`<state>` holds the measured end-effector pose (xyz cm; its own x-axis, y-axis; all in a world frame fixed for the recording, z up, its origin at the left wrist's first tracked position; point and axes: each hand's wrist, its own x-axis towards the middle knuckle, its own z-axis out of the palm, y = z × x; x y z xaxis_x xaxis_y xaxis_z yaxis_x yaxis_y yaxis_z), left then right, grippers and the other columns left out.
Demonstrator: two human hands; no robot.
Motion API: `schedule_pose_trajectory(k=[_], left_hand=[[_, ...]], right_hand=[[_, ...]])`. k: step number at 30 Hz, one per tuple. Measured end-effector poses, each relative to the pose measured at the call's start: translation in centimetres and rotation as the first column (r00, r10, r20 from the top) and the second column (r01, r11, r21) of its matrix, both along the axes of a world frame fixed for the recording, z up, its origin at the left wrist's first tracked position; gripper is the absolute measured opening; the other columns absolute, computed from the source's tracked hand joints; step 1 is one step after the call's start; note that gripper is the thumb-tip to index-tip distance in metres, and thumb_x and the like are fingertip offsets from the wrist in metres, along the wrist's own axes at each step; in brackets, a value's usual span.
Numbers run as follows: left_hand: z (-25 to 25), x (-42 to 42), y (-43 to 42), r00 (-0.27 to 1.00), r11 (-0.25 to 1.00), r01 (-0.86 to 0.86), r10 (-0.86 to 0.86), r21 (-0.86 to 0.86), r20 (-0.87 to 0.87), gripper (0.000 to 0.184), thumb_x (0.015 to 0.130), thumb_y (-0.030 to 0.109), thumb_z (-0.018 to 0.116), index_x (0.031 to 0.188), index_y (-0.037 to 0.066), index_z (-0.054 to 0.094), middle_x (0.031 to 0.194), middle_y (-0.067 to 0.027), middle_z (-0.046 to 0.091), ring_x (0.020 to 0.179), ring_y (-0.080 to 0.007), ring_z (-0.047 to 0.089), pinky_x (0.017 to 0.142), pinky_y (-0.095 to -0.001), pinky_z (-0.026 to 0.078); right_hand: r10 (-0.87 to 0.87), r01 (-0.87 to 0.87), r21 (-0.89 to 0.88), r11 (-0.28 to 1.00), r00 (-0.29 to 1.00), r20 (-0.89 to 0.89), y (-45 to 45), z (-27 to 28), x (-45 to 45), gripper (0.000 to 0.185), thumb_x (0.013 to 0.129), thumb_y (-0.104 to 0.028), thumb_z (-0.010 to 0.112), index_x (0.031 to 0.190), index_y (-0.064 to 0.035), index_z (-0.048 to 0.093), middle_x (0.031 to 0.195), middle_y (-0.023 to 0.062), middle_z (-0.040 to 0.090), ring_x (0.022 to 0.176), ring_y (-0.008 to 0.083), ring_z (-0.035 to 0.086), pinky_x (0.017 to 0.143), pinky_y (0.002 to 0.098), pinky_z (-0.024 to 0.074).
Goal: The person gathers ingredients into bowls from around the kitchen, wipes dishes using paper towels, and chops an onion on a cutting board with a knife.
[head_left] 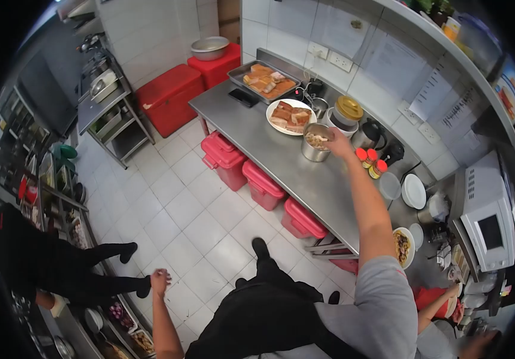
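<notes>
The right hand point(336, 143) is at the mouth of a steel pot point(314, 154), its fingers bent down at the rim; whether they pinch the rim or the pale chopped pieces point(315, 140) inside, I cannot tell. The pot stands on the counter point(275, 158), directly under and to the left of those fingers. Farther left of them sit a plate of meat point(289, 112) and, beyond it, a tray of orange fillets point(262, 76). Just behind the fingers is a gold lid point(348, 107); to their right are a kettle point(370, 133) and red-capped jars point(370, 159). The left hand point(160, 280) is well apart from the pot, above the floor point(194, 248), fingers loosely curled, too small to tell whether they hold anything.
</notes>
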<state>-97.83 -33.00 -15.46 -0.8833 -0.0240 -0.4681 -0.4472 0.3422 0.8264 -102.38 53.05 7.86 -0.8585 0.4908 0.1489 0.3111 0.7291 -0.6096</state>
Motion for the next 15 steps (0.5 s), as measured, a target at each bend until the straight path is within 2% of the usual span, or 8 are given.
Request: schedule_pose_trajectory(k=[3,8,10,11,12,13,14,15], left_hand=[[5.7,-6.9,5.0,0.998,0.998,0.023,-0.026,-0.052,-0.049,0.023,0.099,0.024,0.057,0.108,0.003,0.060,0.085,-0.0078,0.065,0.070,-0.0156,0.065,0.056,-0.0290,0.052],[-0.2,-6.7,7.3,0.990,0.983,0.103,-0.117,0.152,0.081,0.023,0.098,0.024,0.061,0.106,0.003,0.060,0.083,-0.0079,0.065,0.066,-0.0181,0.067,0.049,-0.0297,0.054],[-2.0,-4.2,9.1,0.948,0.985,0.146,-0.167,0.098,0.272,0.025,0.096,0.023,0.063,0.106,0.001,0.060,0.083,-0.0091,0.065,0.066,-0.0204,0.068,0.048,-0.0317,0.055],[-6.3,-3.6,7.8,0.837,0.978,-0.004,-0.112,0.211,0.536,0.028,0.093,0.022,0.065,0.108,0.000,0.059,0.083,-0.0107,0.066,0.068,-0.0248,0.068,0.049,-0.0396,0.055],[-9.0,-2.3,6.7,0.838,0.919,0.395,-0.349,-0.024,0.420,0.038,0.093,0.032,0.060,0.115,0.001,0.061,0.094,-0.0119,0.069,0.082,-0.0272,0.068,0.069,-0.0422,0.054],[-9.7,-1.6,6.7,0.756,0.679,0.652,-0.546,-0.337,0.361,0.050,0.093,0.042,0.056,0.123,0.002,0.064,0.106,-0.0131,0.071,0.095,-0.0296,0.068,0.089,-0.0449,0.053],[-8.8,1.3,9.5,0.759,0.703,0.631,-0.646,-0.330,0.075,0.026,0.085,0.020,0.073,0.098,-0.003,0.067,0.070,-0.0136,0.066,0.069,-0.0229,0.068,0.066,-0.0348,0.057],[-8.1,1.7,9.1,0.749,0.684,0.661,-0.631,-0.308,0.204,0.026,0.085,0.019,0.072,0.098,-0.002,0.067,0.070,-0.0132,0.066,0.069,-0.0231,0.068,0.065,-0.0354,0.057]], right_hand=[[0.068,-0.080,0.091,0.993,0.989,0.130,2.1,-3.4,-3.3,0.072,0.070,-0.028,0.080,0.134,-0.0076,0.055,0.115,0.0189,0.067,0.108,0.0317,0.064,0.094,0.0398,0.0506],[0.061,-0.221,0.243,0.944,0.844,0.532,3.3,-7.9,-7.7,0.070,0.078,-0.029,0.073,0.142,-0.0204,0.048,0.135,0.0231,0.053,0.118,0.0422,0.057,0.099,0.0475,0.0491],[-0.004,-0.243,0.318,0.916,0.789,0.615,3.6,-9.3,-8.7,0.064,0.083,-0.026,0.066,0.143,-0.0267,0.046,0.144,0.0222,0.044,0.117,0.0503,0.055,0.097,0.0534,0.0503],[-0.023,-0.242,0.328,0.913,0.773,0.634,3.8,-9.8,-8.8,0.068,0.079,-0.026,0.071,0.143,-0.0250,0.047,0.142,0.0223,0.046,0.113,0.0478,0.058,0.096,0.0515,0.0509],[-0.042,-0.244,0.344,0.907,0.760,0.649,4.0,-9.9,-9.1,0.072,0.076,-0.026,0.075,0.142,-0.0232,0.048,0.140,0.0225,0.048,0.109,0.0453,0.061,0.096,0.0496,0.0514],[-0.059,-0.250,0.362,0.898,0.748,0.661,4.1,-10.0,-9.6,0.076,0.072,-0.026,0.080,0.141,-0.0215,0.048,0.137,0.0227,0.050,0.106,0.0428,0.064,0.095,0.0478,0.0520],[-0.017,-0.269,0.334,0.904,0.755,0.655,4.5,-9.5,-9.9,0.074,0.071,-0.026,0.080,0.138,-0.0195,0.051,0.132,0.0229,0.053,0.105,0.0418,0.064,0.094,0.0471,0.0525],[0.024,-0.287,0.304,0.909,0.762,0.647,5.2,-8.8,-9.9,0.071,0.070,-0.025,0.081,0.135,-0.0175,0.054,0.127,0.0231,0.057,0.103,0.0407,0.065,0.093,0.0464,0.0530]])
